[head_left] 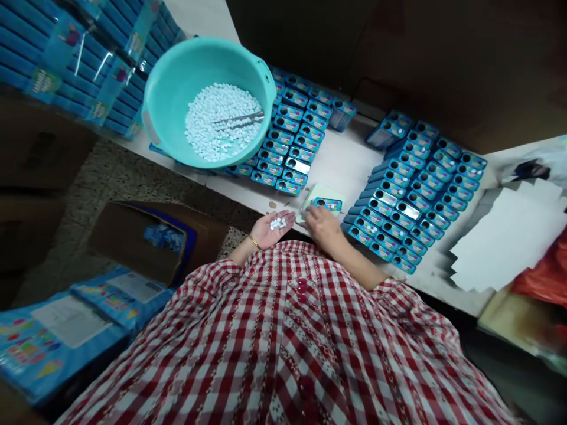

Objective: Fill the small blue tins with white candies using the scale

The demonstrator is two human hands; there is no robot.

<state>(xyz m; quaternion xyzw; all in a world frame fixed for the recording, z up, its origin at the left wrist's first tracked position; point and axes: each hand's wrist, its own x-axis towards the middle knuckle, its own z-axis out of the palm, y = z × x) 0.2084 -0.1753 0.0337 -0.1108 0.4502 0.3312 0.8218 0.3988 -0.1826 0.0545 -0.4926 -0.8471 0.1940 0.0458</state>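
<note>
My left hand [271, 229] lies palm up near the table's front edge and carries a small heap of white pellets [278, 223]. Just right of it is my right hand [322, 225], palm down with its fingers bent together; whatever is between its fingertips is hidden. Beyond those fingers a single blue case [328, 204] lies on a small pale pad [323, 191]. A turquoise tub [166, 77] at the upper left holds many more white pellets [217, 118] and a metal tool [239, 121].
Rows of blue cases [287, 136] stand beside the tub, and more rows [411, 195] on the right. Wrapped blue packs [57, 53] are at the upper left. Stacked white sheets [509, 236] lie at the far right. An open carton [133, 242] and blue boxes [66, 330] sit at lower left.
</note>
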